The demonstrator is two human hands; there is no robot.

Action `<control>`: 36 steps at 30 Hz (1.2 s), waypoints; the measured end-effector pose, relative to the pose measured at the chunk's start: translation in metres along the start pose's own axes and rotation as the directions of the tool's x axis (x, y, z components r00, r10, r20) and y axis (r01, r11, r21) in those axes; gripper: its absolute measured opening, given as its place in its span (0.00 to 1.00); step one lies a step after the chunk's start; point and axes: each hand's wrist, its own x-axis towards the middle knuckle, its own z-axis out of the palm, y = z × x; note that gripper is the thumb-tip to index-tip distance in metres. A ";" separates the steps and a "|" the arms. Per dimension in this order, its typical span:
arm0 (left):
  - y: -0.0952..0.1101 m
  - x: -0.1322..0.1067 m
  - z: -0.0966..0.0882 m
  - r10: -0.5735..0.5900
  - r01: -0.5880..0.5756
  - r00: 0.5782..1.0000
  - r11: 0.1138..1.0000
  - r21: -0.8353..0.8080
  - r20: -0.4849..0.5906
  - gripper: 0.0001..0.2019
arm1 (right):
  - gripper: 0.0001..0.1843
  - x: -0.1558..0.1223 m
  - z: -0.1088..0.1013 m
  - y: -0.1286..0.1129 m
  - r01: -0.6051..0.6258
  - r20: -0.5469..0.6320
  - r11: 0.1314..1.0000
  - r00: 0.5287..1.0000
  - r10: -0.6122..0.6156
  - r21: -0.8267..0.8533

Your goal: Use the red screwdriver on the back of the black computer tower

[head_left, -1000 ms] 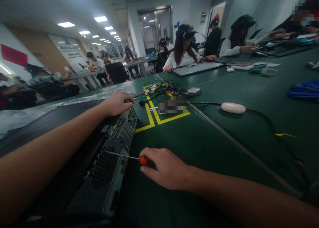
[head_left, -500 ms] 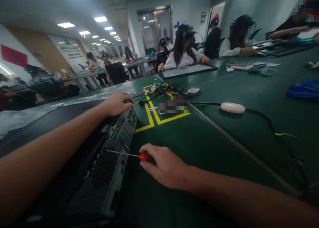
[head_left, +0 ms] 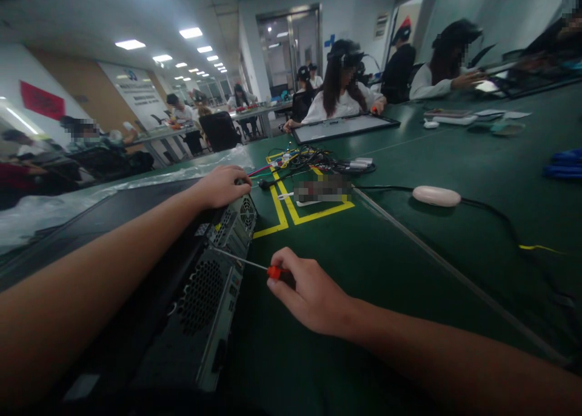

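Observation:
A black desktop computer case (head_left: pixel 150 295) lies on the green table at left, its grey rear panel (head_left: pixel 227 252) with vents and ports turned toward the right. My left hand (head_left: pixel 225 185) grips its far top corner, fingers bent over the edge. Between the thumb and fingers of my right hand (head_left: pixel 309 288) is a screwdriver (head_left: pixel 273 272) with an orange-red handle and a long thin shaft. The shaft points left to the upper edge of the rear panel, above the honeycomb grille (head_left: pixel 201 296). Whether its tip sits in a screw is too small to tell.
Beyond the case lie tangled cables (head_left: pixel 313 157) and a blurred-out item (head_left: pixel 322 188) within yellow tape lines (head_left: pixel 318 214). A pale oval piece (head_left: pixel 436 196) sits on a black cord at right. Across the table, a person handles a flat panel (head_left: pixel 348 128).
My right hand has brought the screwdriver's tip from the top of the honeycomb grille up to the panel's upper edge. My left hand stays on the corner; the view has shifted slightly.

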 end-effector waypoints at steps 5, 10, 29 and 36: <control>0.003 -0.001 -0.002 0.006 -0.006 1.000 1.000 -0.019 -0.007 0.24 | 0.04 0.005 -0.001 0.006 -0.015 -0.058 0.999 0.998 0.017 0.034; 0.002 -0.001 -0.002 0.009 -0.010 1.000 1.000 -0.026 -0.014 0.23 | 0.05 0.004 0.003 0.005 0.004 -0.027 0.998 1.000 -0.003 0.060; -0.001 0.002 0.002 -0.015 0.013 0.999 0.999 -0.034 -0.038 0.22 | 0.03 0.007 0.010 0.008 0.080 -0.070 0.995 0.995 -0.076 0.056; 0.001 0.002 0.002 -0.030 0.030 0.999 1.000 -0.006 -0.019 0.24 | 0.03 0.008 0.009 0.004 0.086 -0.112 0.996 0.990 -0.082 0.033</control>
